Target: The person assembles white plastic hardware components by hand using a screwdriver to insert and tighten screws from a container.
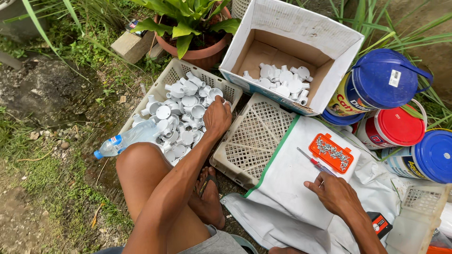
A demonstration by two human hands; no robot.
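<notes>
White plastic conduit boxes [181, 117] heaped in the basket; screwdriver [316, 163] flat on white sack

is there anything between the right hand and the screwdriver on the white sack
Nothing visible. The right hand rests on the white sack with its fingers just below the screwdriver, and only bare sack shows between them. The orange tray of screws sits beyond the tool, not in the way.

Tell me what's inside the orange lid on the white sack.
The orange lid holds a heap of small silver screws. They cover most of its floor, so anything beneath them is hidden.
</notes>
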